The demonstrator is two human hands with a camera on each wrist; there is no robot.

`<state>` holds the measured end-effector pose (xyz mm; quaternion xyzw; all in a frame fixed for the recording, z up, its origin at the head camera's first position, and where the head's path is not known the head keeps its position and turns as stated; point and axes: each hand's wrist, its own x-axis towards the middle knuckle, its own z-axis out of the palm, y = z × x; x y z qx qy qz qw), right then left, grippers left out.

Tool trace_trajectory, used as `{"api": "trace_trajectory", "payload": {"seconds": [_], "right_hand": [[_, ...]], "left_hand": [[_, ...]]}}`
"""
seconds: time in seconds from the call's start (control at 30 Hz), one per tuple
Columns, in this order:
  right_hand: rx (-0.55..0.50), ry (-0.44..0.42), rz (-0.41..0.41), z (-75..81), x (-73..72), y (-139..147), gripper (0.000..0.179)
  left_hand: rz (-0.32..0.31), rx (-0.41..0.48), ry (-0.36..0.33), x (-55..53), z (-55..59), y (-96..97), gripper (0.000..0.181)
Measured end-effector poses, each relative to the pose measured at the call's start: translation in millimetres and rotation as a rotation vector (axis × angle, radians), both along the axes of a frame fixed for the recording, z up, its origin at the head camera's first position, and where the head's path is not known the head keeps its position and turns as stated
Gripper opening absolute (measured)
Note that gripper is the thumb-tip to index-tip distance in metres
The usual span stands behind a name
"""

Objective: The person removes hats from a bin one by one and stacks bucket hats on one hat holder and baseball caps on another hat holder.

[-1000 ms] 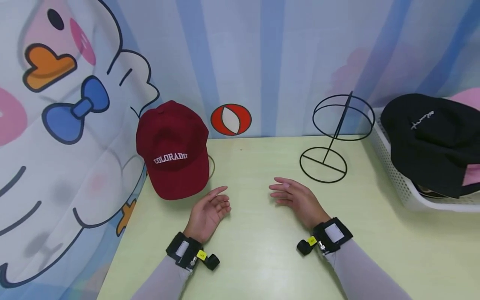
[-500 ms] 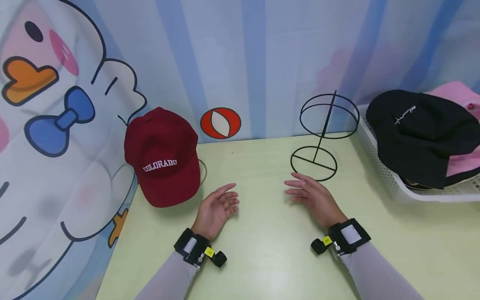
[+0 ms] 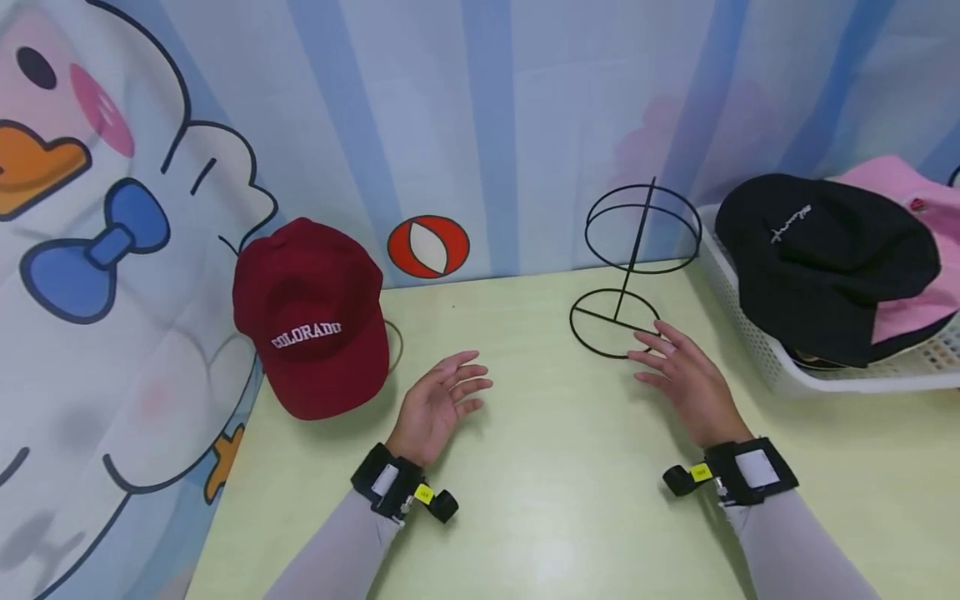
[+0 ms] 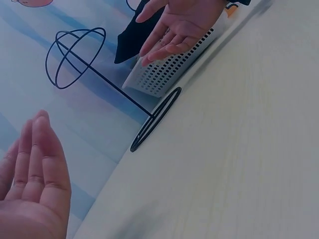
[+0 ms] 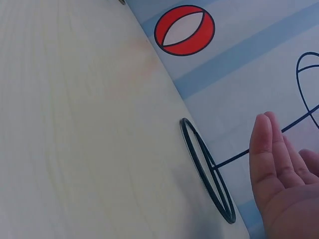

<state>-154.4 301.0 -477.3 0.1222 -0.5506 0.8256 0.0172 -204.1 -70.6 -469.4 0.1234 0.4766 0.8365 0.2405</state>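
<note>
My left hand (image 3: 435, 408) hovers over the table, palm turned inward, fingers loosely extended with nothing in them. A maroon baseball cap (image 3: 307, 292) lettered COLORADO stands to its upper left, propped above the tabletop; part of a thin tan ring (image 3: 400, 350) shows beside its brim. My right hand (image 3: 690, 387), holding nothing, has its fingertips near the round base of a black wire hat stand (image 3: 635, 250), overlapping its edge in the head view. That stand is bare, with hoops on top and a slanting rod. In the right wrist view the right fingers (image 5: 261, 159) look straight.
At the right a white perforated basket (image 3: 847, 382) holds a black cap (image 3: 832, 258) and a pink cap (image 3: 892, 192). A printed cloth backdrop (image 3: 555, 125) rises behind and left of the pale table (image 3: 540, 500).
My right hand has moved right and forward, to the wire stand's base. The left hand has shifted slightly right, away from the maroon cap. The head view has swung somewhat to the right.
</note>
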Motion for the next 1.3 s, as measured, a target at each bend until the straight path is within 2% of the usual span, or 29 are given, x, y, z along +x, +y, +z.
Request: {"api": "trace_trajectory", "payload": {"seconds": [0.23, 0.37, 0.5, 0.6, 1.0, 1.17, 1.3], "right_hand": [[-0.175, 0.033, -0.064, 5.1, 10.0, 14, 0.046], [-0.22, 0.017, -0.142, 9.7, 16.4, 20, 0.047], [-0.229, -0.008, -0.232, 15.8, 20.9, 24, 0.051], [-0.237, -0.007, -0.264, 17.9, 24.0, 27, 0.055], [-0.274, 0.013, -0.269, 17.0, 33.6, 37, 0.064], [-0.226, 0.015, -0.327, 19.6, 34.5, 34, 0.066], [-0.164, 0.03, -0.404, 21.5, 33.4, 32, 0.059]], "left_hand": [[0.002, -0.041, 0.034, -5.4, 3.7, 12.1, 0.049], [-0.001, -0.064, 0.047, -7.2, 6.3, 18.7, 0.05], [0.008, -0.097, 0.059, -8.0, 10.2, 25.3, 0.048], [0.016, -0.122, 0.076, -8.0, 12.9, 30.6, 0.047], [0.01, -0.15, 0.129, -7.3, 20.4, 48.2, 0.046], [0.028, -0.152, 0.14, -7.6, 19.2, 51.9, 0.043], [0.045, -0.158, 0.125, -7.7, 14.9, 53.5, 0.044]]}}
